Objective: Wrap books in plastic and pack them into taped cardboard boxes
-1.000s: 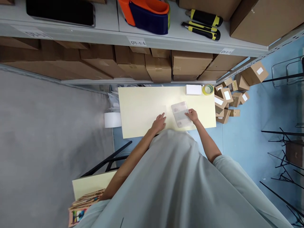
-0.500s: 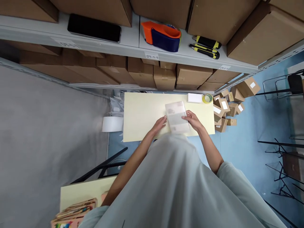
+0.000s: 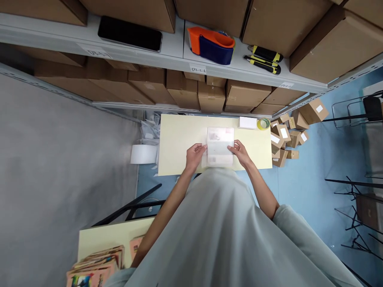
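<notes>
A flat rectangular packet [image 3: 220, 153], wrapped in a whitish see-through sheet with faint print showing beneath, is held over the pale yellow table near its front edge. My right hand [image 3: 240, 152] grips the packet's right side, thumb on top and fingers curled at the edge. On the other side my left hand [image 3: 195, 154] is closed in a pinch at the left edge. A strip of the see-through wrap [image 3: 204, 160] sticks out there, just beside the fingertips. Whether the pinch holds that strip or the packet's edge is too small to tell.
The table [image 3: 179, 135] bears a white box [image 3: 247, 122] and a tape roll [image 3: 263, 124]. Above it, a shelf holds cartons, a black phone [image 3: 130, 33], an orange-blue tape dispenser [image 3: 212, 44] and cutters [image 3: 265, 59]. Small cartons [image 3: 281, 133] lie right; booklets [image 3: 92, 267] lower left.
The packet has turned from tilted to nearly square with the table. My left hand has gone from loosely extended fingers to a pinch at its left edge. My right hand keeps its grip.
</notes>
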Demonstrator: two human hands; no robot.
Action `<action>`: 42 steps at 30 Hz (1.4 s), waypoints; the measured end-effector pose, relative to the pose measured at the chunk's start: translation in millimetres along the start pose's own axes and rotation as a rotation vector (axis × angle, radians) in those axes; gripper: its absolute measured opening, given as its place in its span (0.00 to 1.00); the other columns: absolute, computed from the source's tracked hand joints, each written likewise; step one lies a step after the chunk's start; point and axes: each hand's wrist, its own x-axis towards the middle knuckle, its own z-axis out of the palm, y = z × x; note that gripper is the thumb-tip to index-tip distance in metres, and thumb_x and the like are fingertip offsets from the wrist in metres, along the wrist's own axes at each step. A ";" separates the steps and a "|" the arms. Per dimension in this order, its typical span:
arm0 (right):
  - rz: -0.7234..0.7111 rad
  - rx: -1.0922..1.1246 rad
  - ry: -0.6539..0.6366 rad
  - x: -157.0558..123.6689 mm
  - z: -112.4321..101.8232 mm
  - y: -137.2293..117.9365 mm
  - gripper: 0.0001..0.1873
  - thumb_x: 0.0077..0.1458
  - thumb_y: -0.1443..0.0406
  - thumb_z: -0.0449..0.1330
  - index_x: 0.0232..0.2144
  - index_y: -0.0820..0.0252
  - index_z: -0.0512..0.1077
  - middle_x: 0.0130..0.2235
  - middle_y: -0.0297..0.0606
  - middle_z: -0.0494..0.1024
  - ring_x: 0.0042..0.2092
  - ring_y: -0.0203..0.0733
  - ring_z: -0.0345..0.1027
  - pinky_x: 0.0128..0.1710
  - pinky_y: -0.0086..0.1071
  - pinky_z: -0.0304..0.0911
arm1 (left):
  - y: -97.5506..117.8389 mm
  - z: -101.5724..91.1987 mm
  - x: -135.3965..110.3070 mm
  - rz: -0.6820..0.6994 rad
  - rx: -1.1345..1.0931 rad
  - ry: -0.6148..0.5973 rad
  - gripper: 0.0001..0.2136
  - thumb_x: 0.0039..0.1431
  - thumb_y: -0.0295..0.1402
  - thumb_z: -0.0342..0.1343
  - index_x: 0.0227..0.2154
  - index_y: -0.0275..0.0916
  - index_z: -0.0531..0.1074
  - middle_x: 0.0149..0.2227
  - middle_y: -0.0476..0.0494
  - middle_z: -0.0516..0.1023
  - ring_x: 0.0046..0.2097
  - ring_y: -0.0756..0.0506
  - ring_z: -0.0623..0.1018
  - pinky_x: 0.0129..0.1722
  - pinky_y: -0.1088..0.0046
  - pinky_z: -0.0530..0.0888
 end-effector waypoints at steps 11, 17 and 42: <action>-0.013 0.063 -0.031 -9.6 20.7 -5.9 0.33 0.45 0.42 0.77 0.43 0.51 0.71 0.38 0.33 0.86 0.40 0.45 0.79 0.41 0.35 0.72 | 22.7 -30.0 -16.5 -0.076 -0.146 -0.207 0.29 0.47 0.55 0.74 0.46 0.40 0.83 0.41 0.41 0.85 0.41 0.43 0.81 0.42 0.66 0.80; -0.009 0.061 -0.046 -10.6 23.1 1.4 0.32 0.47 0.42 0.77 0.44 0.51 0.71 0.37 0.34 0.86 0.40 0.46 0.80 0.42 0.37 0.74 | 29.5 -27.5 -24.7 -0.083 -0.129 -0.301 0.26 0.48 0.56 0.75 0.39 0.39 0.84 0.42 0.40 0.86 0.46 0.39 0.83 0.49 0.62 0.83; -0.549 -1.270 0.017 -32.3 102.2 2.5 0.10 0.74 0.65 0.57 0.52 0.55 0.76 0.47 0.51 0.78 0.52 0.59 0.71 0.54 0.50 0.69 | 22.5 13.7 -22.9 0.002 0.045 0.020 0.16 0.56 0.45 0.68 0.37 0.43 0.70 0.41 0.44 0.82 0.44 0.41 0.84 0.41 0.66 0.80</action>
